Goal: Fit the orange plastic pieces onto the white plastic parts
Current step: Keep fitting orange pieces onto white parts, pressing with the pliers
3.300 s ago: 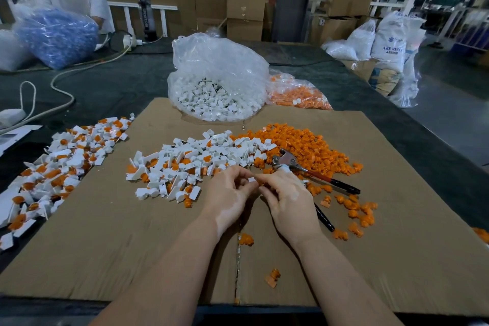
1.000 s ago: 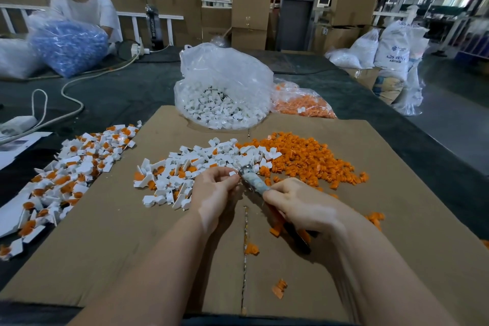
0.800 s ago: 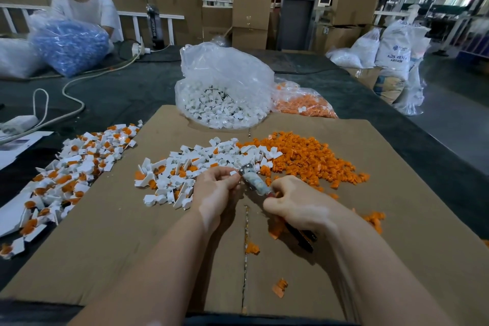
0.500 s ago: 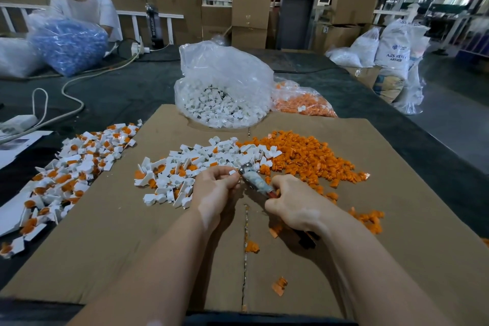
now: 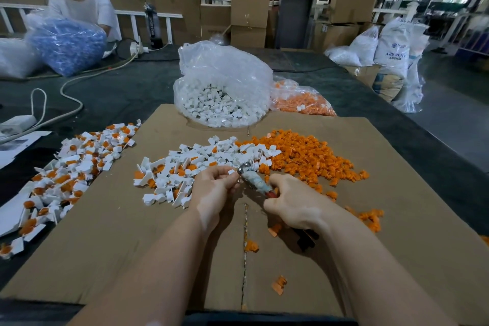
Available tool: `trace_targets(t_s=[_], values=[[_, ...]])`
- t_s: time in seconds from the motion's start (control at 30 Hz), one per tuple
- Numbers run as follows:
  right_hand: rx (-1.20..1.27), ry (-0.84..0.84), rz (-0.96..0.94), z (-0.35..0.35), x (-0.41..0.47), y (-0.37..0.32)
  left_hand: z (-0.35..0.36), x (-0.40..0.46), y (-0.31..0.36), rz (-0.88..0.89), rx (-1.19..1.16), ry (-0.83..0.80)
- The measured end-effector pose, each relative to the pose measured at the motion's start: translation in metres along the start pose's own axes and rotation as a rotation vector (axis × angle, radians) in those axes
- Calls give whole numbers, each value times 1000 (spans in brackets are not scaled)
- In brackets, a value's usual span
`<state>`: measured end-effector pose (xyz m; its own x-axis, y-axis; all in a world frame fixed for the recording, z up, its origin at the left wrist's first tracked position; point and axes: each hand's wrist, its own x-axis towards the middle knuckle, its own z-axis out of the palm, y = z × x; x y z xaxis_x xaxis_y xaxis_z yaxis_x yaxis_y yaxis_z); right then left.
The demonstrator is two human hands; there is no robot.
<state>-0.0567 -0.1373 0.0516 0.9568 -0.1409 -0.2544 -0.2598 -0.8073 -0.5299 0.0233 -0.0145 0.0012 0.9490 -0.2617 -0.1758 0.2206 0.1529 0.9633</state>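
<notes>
Left hand [image 5: 214, 188] fingers [image 5: 229, 177] pinch small white part [image 5: 231, 172] just in front of white pile [image 5: 209, 164]. Right hand [image 5: 293, 204] fingers curl round pliers [image 5: 254, 180], tip touching part. Judgement: squeeze square, part steady, so orange piece seats. Finished pile [image 5: 68, 167] far left, near cardboard [image 5: 132, 246] edge. Orange pile [image 5: 309, 159] right. Bare cardboard near body gives elbow room; dark bench [image 5: 119, 92] beyond.

Left hand [image 5: 214, 188] fingers curled, pinching; right hand [image 5: 293, 206] curled, gripping; forearms converging.
</notes>
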Motion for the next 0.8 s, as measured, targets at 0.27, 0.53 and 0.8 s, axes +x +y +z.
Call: trace_targets(t_s=[0.27, 0.53, 0.8], values=[[6, 53, -23, 5, 3, 3, 2, -3, 2, 2, -33, 3], [7, 107, -44, 10, 4, 7, 1, -2, 0, 4, 11, 23], [17, 160, -9, 8, 4, 14, 0, -1, -4, 40, 21, 18]])
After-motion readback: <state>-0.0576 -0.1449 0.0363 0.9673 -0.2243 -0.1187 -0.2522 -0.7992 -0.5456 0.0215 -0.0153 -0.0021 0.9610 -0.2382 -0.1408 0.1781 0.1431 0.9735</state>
